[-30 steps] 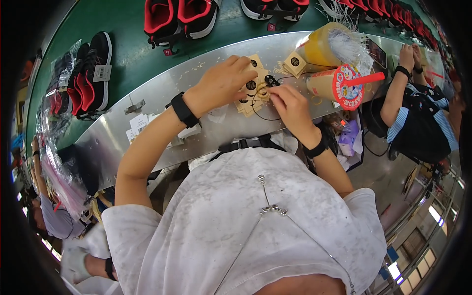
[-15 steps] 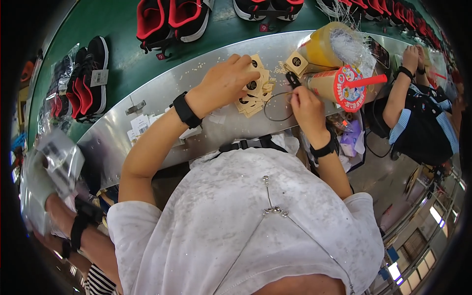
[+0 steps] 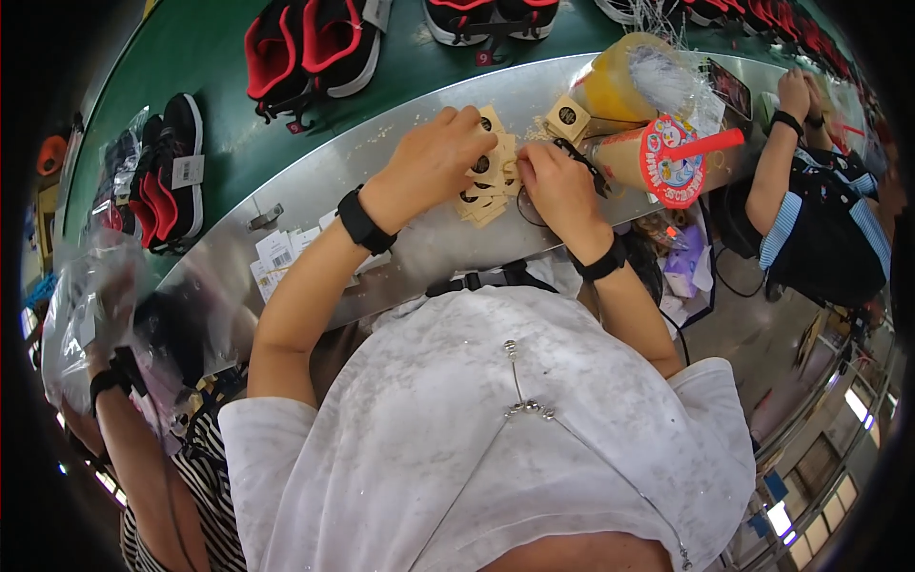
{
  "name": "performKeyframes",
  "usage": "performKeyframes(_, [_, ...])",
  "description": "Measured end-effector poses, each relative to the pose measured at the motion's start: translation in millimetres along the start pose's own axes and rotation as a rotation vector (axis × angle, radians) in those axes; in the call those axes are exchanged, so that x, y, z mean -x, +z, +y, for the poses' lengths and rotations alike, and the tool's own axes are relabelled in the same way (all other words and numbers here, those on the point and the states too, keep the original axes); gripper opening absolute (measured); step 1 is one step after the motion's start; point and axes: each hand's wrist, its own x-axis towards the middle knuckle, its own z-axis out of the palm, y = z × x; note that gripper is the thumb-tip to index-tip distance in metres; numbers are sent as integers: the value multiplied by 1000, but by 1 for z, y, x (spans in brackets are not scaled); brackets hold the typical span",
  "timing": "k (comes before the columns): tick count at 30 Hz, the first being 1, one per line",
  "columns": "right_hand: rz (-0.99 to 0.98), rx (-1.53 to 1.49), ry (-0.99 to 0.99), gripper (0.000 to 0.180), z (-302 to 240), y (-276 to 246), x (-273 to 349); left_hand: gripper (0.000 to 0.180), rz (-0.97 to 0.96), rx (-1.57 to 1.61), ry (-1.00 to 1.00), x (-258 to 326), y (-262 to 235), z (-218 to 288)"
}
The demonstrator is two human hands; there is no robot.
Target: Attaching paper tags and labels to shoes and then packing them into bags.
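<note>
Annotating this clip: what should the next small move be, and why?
Probably the right hand should ease one card free of the tan cards while the left hand steadies the rest. The cards overlap in a loose pile; the left hand is at their left side, the right hand at their right edge. Whether it grips one is unclear.

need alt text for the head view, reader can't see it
A person's left hand curls over tan tags on a metal table, the right hand at their right edge. A lidded drink cup is nearby; black-and-red shoes sit beyond.
</note>
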Motion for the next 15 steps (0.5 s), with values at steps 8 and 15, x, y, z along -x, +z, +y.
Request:
performKeyframes(8, [237,-271,194,8,21,-36,52,49,2,36,-54,6,-2,-8])
performKeyframes(15, [280,-185,447,13,67,-29,89,35,106,108,-273,20,-28,-32])
